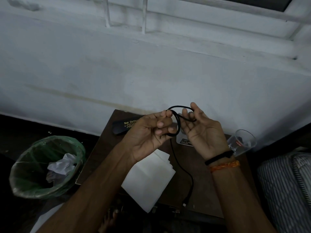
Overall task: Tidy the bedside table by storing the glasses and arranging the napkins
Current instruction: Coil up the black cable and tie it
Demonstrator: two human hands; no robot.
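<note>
Both hands are raised over the brown bedside table (202,190), winding a black cable (180,167) into a loop. My left hand (149,133) pinches the loop's left side; my right hand (203,132) has fingers hooked through its right side. The cable's loose end trails down across the table to a plug near the front edge. A black glasses case (123,127) with gold lettering lies shut at the table's back left, partly behind my left hand. A stack of white napkins (149,179) lies on the table under my left wrist.
A clear plastic cup (244,142) lies tipped at the table's right edge. A white charger block (183,141) sits under my hands. A green-lined bin (47,167) with crumpled paper stands on the floor at left. Striped bedding (286,185) is at right, a white wall behind.
</note>
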